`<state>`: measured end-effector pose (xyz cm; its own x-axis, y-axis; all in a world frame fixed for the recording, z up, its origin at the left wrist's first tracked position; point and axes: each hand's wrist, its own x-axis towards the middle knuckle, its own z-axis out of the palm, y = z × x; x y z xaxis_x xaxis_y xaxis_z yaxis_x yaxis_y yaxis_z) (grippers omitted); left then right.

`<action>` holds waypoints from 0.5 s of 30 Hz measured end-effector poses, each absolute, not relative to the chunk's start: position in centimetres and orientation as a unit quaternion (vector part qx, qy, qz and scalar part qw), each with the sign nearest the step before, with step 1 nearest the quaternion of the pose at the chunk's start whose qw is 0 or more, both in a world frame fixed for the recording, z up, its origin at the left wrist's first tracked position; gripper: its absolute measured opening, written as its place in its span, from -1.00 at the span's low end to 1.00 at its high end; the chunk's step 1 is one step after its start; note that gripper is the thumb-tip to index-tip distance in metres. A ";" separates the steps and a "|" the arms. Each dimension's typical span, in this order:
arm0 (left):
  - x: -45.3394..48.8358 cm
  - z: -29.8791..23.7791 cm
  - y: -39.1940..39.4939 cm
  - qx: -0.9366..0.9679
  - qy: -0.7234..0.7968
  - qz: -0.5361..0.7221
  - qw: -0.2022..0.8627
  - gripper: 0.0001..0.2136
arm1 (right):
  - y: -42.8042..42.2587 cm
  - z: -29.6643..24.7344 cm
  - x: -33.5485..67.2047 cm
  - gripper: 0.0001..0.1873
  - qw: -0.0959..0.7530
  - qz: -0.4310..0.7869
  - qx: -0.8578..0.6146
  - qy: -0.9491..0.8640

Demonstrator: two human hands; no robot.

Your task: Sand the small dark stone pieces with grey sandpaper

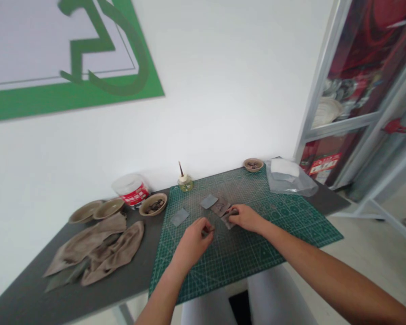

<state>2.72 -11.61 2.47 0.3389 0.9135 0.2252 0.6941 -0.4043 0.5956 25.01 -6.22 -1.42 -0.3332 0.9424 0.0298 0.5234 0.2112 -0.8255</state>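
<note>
My left hand [196,238] hovers over the green cutting mat [257,243], fingers curled round a small dark piece I cannot make out. My right hand [245,218] rests on the mat just to its right, fingers closed on a small grey square sheet [227,221]. More grey square sheets lie close by: one [179,217] to the left, one [209,201] behind, and a darker one [220,207] right by my right fingertips.
Brown cloths [98,250] lie on the dark table's left. Behind them stand two shallow bowls [96,209], a white tub with a red label [131,190] and a bowl of dark pieces [153,204]. A small glass bottle with a brush [185,181], another small bowl [253,164] and a clear bag [289,178] sit at the back.
</note>
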 end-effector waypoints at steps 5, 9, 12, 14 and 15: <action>0.2 0.6 -14.5 0.727 0.549 0.303 0.279 -0.90 | -6.4 -1.6 23.1 -0.81 0.245 0.373 -0.490 -0.749; 0.1 0.2 -14.9 0.692 0.545 0.351 0.317 -0.79 | -7.5 -2.1 22.5 -0.84 0.230 0.333 -0.500 -0.766; 1.2 0.0 -14.6 0.680 0.545 0.367 0.327 -0.77 | -8.0 -2.2 23.1 -0.57 0.239 0.292 -0.515 -0.770; 2.2 -0.2 -14.4 0.676 0.541 0.371 0.334 -0.78 | -8.3 -2.2 23.7 -0.46 0.238 0.280 -0.509 -0.779; 2.7 -0.3 -14.2 0.674 0.539 0.374 0.340 -0.78 | -8.5 -2.1 24.0 -0.48 0.234 0.280 -0.501 -0.785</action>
